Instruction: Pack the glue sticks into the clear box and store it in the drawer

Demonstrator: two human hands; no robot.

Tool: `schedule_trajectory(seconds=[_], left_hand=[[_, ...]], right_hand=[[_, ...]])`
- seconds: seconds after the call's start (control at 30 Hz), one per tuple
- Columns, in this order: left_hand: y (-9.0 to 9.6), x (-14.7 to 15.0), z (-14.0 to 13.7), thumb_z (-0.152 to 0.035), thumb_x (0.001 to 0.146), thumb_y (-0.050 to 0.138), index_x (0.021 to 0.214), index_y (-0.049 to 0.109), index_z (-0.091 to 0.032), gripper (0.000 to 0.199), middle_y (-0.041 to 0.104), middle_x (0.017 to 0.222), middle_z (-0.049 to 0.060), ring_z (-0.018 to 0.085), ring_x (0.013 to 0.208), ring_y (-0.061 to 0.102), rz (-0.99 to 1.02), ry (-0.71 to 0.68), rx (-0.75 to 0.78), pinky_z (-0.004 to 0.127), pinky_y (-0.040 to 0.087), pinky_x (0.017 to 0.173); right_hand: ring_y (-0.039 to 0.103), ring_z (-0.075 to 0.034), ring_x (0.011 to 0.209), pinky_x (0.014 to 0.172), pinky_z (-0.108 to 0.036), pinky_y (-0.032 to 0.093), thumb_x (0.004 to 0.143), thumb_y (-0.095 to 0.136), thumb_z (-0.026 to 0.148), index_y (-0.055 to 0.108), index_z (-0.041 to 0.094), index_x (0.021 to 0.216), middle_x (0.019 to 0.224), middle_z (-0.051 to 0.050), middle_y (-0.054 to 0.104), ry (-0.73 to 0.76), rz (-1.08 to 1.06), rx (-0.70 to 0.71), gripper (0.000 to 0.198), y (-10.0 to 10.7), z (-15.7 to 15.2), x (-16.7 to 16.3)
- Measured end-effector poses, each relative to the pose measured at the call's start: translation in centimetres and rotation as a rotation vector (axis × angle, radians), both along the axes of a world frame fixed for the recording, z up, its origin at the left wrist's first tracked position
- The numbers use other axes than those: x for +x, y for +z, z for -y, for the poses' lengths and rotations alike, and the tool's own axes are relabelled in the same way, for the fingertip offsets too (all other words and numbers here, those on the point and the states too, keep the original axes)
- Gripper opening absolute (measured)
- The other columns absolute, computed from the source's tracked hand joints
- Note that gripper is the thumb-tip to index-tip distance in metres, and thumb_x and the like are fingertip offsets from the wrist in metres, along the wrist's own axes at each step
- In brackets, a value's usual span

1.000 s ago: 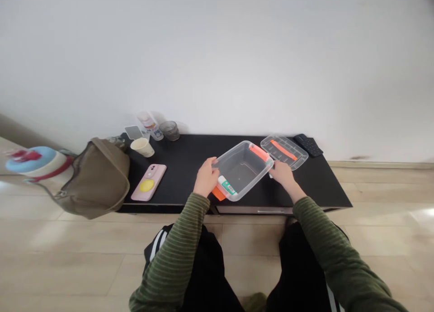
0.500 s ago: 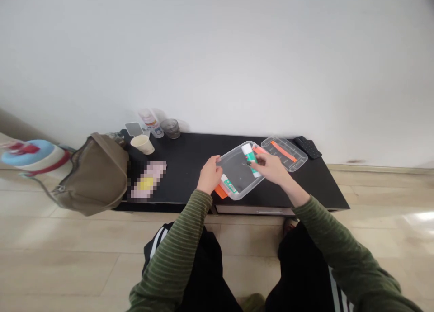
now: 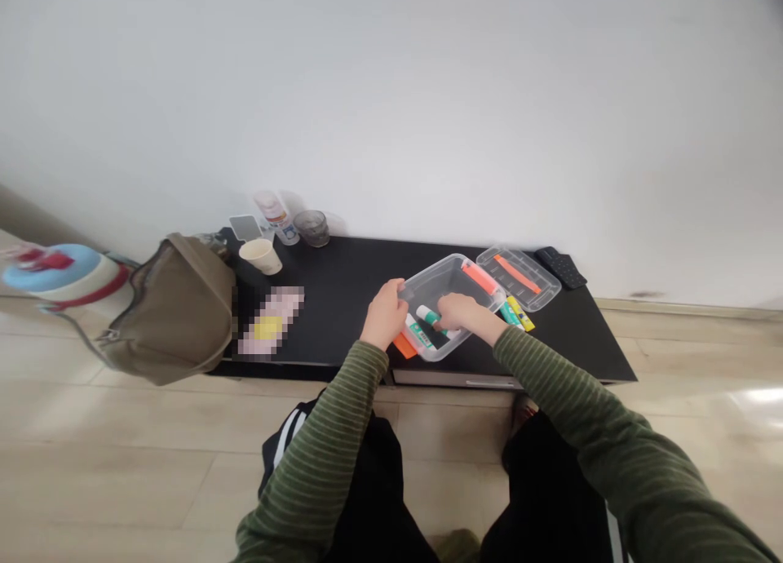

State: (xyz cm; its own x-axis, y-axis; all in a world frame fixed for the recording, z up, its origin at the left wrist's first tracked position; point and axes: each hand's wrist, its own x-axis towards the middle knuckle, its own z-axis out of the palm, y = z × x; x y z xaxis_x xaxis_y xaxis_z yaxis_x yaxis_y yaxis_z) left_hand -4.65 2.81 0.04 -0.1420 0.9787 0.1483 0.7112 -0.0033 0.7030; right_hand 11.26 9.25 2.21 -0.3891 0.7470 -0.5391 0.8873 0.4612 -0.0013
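My left hand (image 3: 385,315) grips the left rim of a clear plastic box (image 3: 441,355) with orange clips. Down inside the box, my right hand (image 3: 463,312) is closed around a white and green glue stick (image 3: 426,313). A second glue stick (image 3: 420,333) lies in the box near its front left wall. To the right, the box's clear lid (image 3: 519,279) with an orange strip rests on the table. Beside my right wrist are a green and white tube-like item (image 3: 510,315) and a yellow one (image 3: 520,313).
The black table (image 3: 342,302) stands against a white wall. On its left are a brown bag (image 3: 183,318), a paper cup (image 3: 261,256), a glass (image 3: 312,228), a spray can (image 3: 278,218) and a blurred pink item (image 3: 269,322). A black object (image 3: 561,268) sits at the right.
My right hand has lowered the glue stick from above the rim into the box and moved left. The green and yellow items beside the box now show. My left hand stays on the rim.
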Motion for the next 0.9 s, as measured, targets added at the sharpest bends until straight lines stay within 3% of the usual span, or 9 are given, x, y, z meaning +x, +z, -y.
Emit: schedule_trajectory(seconds=[0.2, 0.33, 0.43, 0.5, 0.67, 0.8, 0.9], left_hand=[[-0.1, 0.0, 0.0, -0.006, 0.082, 0.046, 0.126, 0.054, -0.016, 0.046, 0.064, 0.127, 0.012, 0.023, 0.121, 0.059, 0.001, -0.007, 0.000, 0.039, 0.044, 0.106], [-0.2, 0.0, -0.1, -0.006, 0.082, 0.047, 0.125, 0.055, -0.016, 0.045, 0.064, 0.126, 0.013, 0.024, 0.120, 0.060, 0.007, -0.011, 0.002, 0.039, 0.044, 0.106], [-0.2, -0.1, -0.2, -0.006, 0.082, 0.047, 0.125, 0.055, -0.016, 0.045, 0.065, 0.126, 0.013, 0.024, 0.120, 0.060, 0.012, -0.019, 0.008, 0.040, 0.044, 0.106], [-0.2, -0.1, -0.2, -0.005, 0.081, 0.047, 0.125, 0.055, -0.016, 0.046, 0.065, 0.126, 0.013, 0.023, 0.120, 0.060, 0.015, -0.024, 0.007, 0.039, 0.044, 0.106], [-0.1, -0.2, -0.3, -0.005, 0.081, 0.047, 0.126, 0.055, -0.014, 0.047, 0.064, 0.127, 0.014, 0.024, 0.120, 0.060, 0.017, -0.020, -0.010, 0.039, 0.044, 0.106], [-0.1, -0.2, -0.3, -0.005, 0.081, 0.048, 0.126, 0.055, -0.014, 0.047, 0.064, 0.127, 0.014, 0.023, 0.119, 0.061, 0.043, -0.026, -0.009, 0.038, 0.045, 0.105], [-0.1, -0.2, -0.4, -0.005, 0.081, 0.047, 0.126, 0.054, -0.014, 0.047, 0.063, 0.128, 0.014, 0.023, 0.120, 0.060, 0.034, -0.024, -0.015, 0.039, 0.044, 0.106]], right_hand=[[0.072, -0.026, 0.087, 0.075, -0.030, 0.054, 0.078, 0.074, 0.040, 0.076, 0.012, 0.098, 0.086, -0.015, 0.076, 0.079, 0.031, -0.115, 0.035, -0.6, -0.1, -0.7], [0.072, -0.021, 0.079, 0.072, -0.027, 0.053, 0.075, 0.073, 0.024, 0.077, 0.015, 0.095, 0.083, -0.009, 0.076, 0.175, 0.030, -0.223, 0.022, -1.0, -0.2, -0.8], [0.072, -0.020, 0.081, 0.072, -0.025, 0.052, 0.075, 0.073, 0.023, 0.077, 0.017, 0.094, 0.084, -0.008, 0.077, 0.162, 0.019, -0.223, 0.020, -0.9, -0.2, -0.7], [0.072, -0.022, 0.087, 0.073, -0.026, 0.052, 0.078, 0.071, 0.025, 0.077, 0.018, 0.093, 0.091, -0.010, 0.077, 0.119, -0.029, -0.117, 0.018, -0.6, -0.2, -0.6], [0.068, -0.022, 0.099, 0.082, -0.028, 0.049, 0.098, 0.043, 0.032, 0.072, 0.022, 0.112, 0.107, -0.010, 0.074, -0.025, -0.455, 0.425, 0.033, 0.9, 0.8, 1.2], [0.068, -0.019, 0.088, 0.083, -0.027, 0.047, 0.100, 0.037, 0.030, 0.068, 0.018, 0.118, 0.099, -0.009, 0.075, -0.166, -0.769, 0.694, 0.038, 1.0, 1.8, 6.0], [0.066, -0.018, 0.071, 0.074, -0.028, 0.048, 0.097, 0.041, 0.033, 0.069, 0.016, 0.112, 0.085, -0.007, 0.074, -0.305, -0.886, 0.820, 0.035, -0.4, 1.6, 10.5]])
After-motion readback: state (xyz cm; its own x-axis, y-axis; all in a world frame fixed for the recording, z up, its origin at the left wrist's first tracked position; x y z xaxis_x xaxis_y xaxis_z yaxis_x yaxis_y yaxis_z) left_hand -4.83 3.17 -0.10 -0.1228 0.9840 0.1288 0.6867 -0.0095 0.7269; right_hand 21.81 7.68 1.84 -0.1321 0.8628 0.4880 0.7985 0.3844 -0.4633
